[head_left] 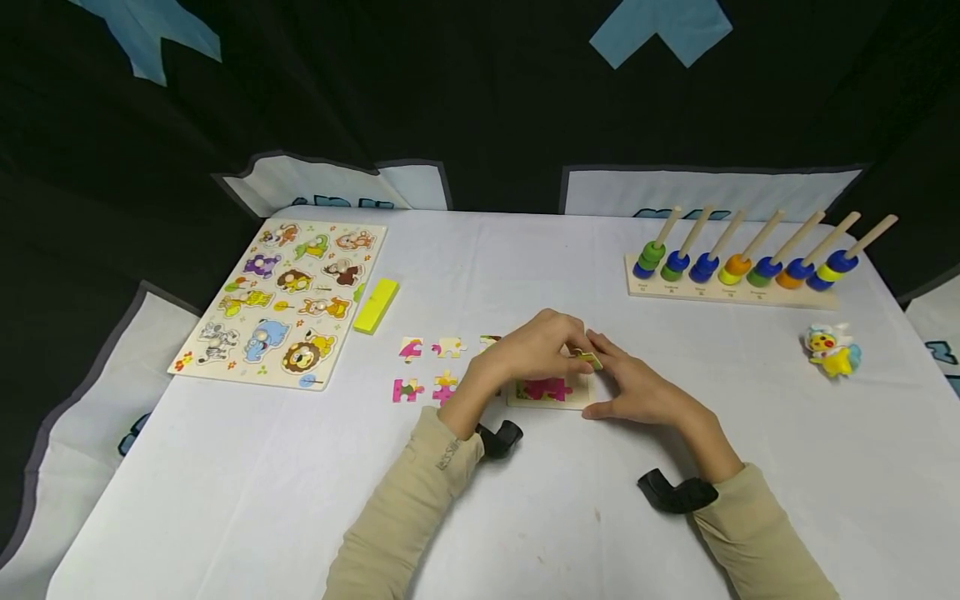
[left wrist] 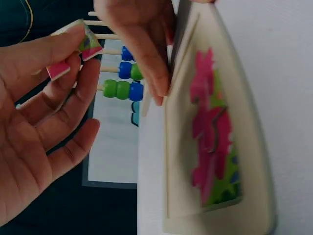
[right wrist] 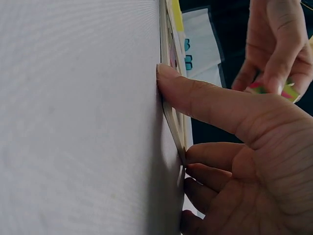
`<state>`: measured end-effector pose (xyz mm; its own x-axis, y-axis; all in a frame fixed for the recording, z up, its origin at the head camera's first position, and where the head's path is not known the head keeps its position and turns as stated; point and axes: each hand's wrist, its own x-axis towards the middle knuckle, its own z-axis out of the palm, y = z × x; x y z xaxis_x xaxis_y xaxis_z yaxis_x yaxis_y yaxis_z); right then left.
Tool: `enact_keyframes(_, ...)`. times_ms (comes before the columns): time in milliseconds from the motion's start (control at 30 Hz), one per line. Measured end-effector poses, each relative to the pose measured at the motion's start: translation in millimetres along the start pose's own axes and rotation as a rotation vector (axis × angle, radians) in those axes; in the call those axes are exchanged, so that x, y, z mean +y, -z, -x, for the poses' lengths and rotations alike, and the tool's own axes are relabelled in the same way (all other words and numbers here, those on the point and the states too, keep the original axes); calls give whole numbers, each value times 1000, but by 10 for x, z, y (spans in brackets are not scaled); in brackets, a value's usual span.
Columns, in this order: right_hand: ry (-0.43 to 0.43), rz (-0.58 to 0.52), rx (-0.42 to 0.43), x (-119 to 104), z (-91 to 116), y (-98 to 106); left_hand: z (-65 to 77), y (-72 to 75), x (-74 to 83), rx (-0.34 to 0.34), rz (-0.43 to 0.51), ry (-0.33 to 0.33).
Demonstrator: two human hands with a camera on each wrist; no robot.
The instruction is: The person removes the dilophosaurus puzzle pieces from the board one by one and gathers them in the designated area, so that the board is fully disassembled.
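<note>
My left hand point(head_left: 534, 346) pinches a jigsaw piece point(left wrist: 91, 45) between thumb and fingers, raised above a shallow wooden puzzle tray point(head_left: 552, 403). Green and pink show on this piece. Inside the tray lie joined pink and green jigsaw pieces point(left wrist: 211, 132), along one side of it; bare wood shows beside them. My right hand point(head_left: 643, 390) holds the tray at its right side, with the thumb point(right wrist: 195, 95) on the near edge and the fingers further along. In the head view my left hand covers part of the tray and some pieces beside it.
Several loose jigsaw pieces point(head_left: 407, 390) lie left of the tray. Further left are a yellow block point(head_left: 377, 306) and an animal peg puzzle board point(head_left: 247, 333). A bead-stacking rack point(head_left: 675, 289) stands at the back right, with a small yellow figurine point(head_left: 832, 354) before it.
</note>
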<state>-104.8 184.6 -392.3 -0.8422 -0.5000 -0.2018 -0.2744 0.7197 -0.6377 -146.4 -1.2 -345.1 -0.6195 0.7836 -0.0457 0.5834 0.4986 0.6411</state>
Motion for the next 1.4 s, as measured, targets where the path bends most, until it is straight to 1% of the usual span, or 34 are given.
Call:
enact_keyframes(100, 3, -10, 3, 4, 4, 3, 18, 42, 60, 49, 25, 13)
enact_keyframes(167, 2, -17, 9, 7, 6, 5, 28, 67, 97, 87, 22, 2)
enact_keyframes(200, 5, -18, 12, 9, 7, 6, 33, 80, 115, 112, 15, -14)
enact_keyframes(300, 12, -14, 17, 5, 6, 8, 51, 124, 169, 201, -36, -88)
enact_keyframes(367, 22, -8, 16, 4, 0, 7, 72, 154, 198, 257, -52, -140)
enact_keyframes(467, 24, 4, 9, 0, -11, 3, 115, 203, 221, 297, -34, -190)
enact_keyframes(533, 21, 8, 5, 4, -17, 1, 148, 236, 225, 297, -22, -203)
enact_keyframes(633, 16, 13, 3, 8, -24, 3, 201, 289, 219, 264, -34, -193)
enact_keyframes(833, 5, 20, -2, 2, -25, 13, 337, 393, 223, 150, -95, -90)
enact_keyframes(900, 3, 21, -2, -1, -23, 16, 399, 416, 219, 122, -92, -57)
enact_keyframes(967, -2, 25, 0, -1, -20, 17, 471, 429, 201, 112, -75, -25)
enact_keyframes(1067, 1, 27, 9, 2, -15, 15, 599, 421, 134, 116, -21, 18)
enact_keyframes(1167, 3, 23, 15, 3, -5, 2, 745, 389, 22, 121, 13, 42)
enact_keyframes(1300, 2, 13, 10, -3, 1, -23, 942, 324, -129, 101, 8, 68)
enact_keyframes(1400, 4, 14, 10, -14, -3, -27, 1059, 265, -209, 77, 3, 86)
